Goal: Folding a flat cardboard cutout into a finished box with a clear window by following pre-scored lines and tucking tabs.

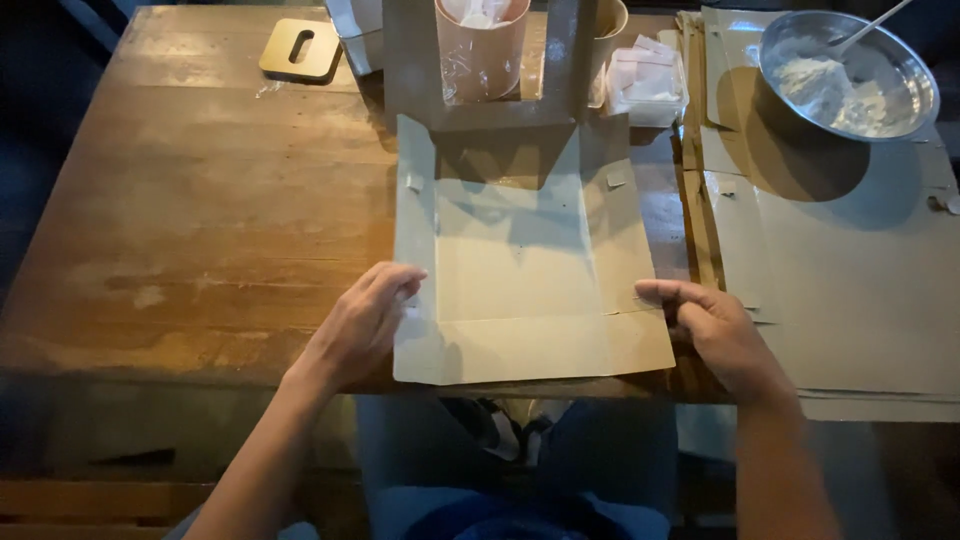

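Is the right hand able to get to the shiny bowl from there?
Probably yes. The right hand rests on the box blank's near corner, and only flat cardboard sheets lie between it and the bowl at the far right. Nothing upright blocks the way.

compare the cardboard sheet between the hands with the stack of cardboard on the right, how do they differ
The cardboard sheet is a single creased piece with its far flap standing up; the cardboard stack is several pieces lying flat. The left hand and right hand grip the sheet's side edges; the stack goes untouched and bears a metal bowl. Both are plain brown.
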